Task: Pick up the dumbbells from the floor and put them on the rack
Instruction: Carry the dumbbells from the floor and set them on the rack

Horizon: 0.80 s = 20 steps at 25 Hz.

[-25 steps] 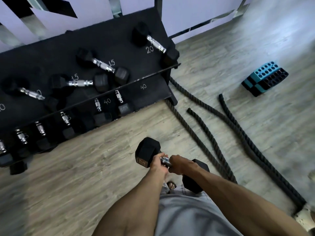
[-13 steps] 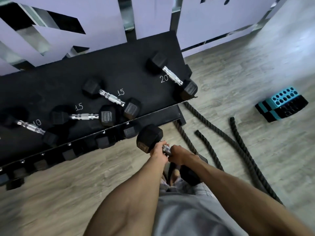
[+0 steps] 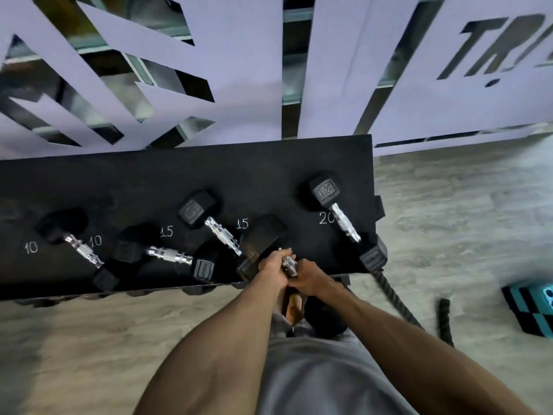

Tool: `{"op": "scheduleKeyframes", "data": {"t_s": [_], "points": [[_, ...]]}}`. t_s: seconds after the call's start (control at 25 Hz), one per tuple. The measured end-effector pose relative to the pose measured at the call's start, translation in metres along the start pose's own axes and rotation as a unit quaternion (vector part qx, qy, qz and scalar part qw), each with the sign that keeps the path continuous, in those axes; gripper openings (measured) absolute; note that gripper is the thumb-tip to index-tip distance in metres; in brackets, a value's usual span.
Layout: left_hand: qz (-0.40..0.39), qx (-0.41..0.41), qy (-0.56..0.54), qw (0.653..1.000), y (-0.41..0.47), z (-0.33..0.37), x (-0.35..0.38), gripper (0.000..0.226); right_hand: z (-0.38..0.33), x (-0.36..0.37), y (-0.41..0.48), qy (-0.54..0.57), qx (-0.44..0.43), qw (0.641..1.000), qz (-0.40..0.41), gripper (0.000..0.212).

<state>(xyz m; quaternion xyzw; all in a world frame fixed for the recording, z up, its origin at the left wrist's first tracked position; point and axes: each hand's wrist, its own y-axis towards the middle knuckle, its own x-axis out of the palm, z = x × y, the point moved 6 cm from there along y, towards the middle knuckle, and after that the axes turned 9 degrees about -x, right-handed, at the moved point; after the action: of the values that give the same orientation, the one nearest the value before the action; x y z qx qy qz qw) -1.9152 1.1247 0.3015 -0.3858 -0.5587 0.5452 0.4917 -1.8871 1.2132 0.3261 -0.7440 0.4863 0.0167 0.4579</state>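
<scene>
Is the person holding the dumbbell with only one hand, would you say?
No, the left hand and right hand both grip the dumbbell.

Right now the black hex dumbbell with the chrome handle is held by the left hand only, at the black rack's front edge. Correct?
No: both hands grip the chrome handle, left hand and right hand, per the head view. The black hex dumbbell is at the front edge of the black rack.

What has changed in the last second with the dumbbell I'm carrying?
The held dumbbell has come forward from over the floor; its far head is now above the top shelf of the rack, between the 15 and 20 marks. Left hand and right hand still grip its handle. The racked dumbbells lie as before.
</scene>
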Motion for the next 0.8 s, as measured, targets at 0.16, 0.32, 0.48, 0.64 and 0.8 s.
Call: {"op": "scheduleKeyframes", "data": {"t_s": [0.16, 0.32, 0.48, 0.64, 0.8], "points": [[-0.011, -0.016, -0.047, 0.999, 0.006, 0.033, 0.015, 0.010, -0.008, -0.029, 0.034, -0.030, -0.009, 0.999, -0.029, 0.022], [-0.028, -0.023, -0.107, 0.994, 0.019, 0.064, 0.021, 0.010, -0.013, -0.043, 0.070, -0.062, -0.007, 0.997, -0.035, 0.031], [-0.040, -0.047, -0.142, 0.988, 0.032, 0.083, 0.019, 0.009, -0.023, -0.051, 0.096, -0.088, 0.007, 0.995, -0.052, 0.025], [-0.052, -0.069, -0.187, 0.979, 0.040, 0.091, 0.022, 0.012, -0.021, -0.058, 0.113, -0.145, 0.024, 0.986, -0.079, 0.027], [-0.066, -0.080, -0.240, 0.965, 0.041, 0.088, 0.028, 0.012, -0.013, -0.063, 0.124, -0.182, 0.012, 0.979, -0.093, 0.035]]}}
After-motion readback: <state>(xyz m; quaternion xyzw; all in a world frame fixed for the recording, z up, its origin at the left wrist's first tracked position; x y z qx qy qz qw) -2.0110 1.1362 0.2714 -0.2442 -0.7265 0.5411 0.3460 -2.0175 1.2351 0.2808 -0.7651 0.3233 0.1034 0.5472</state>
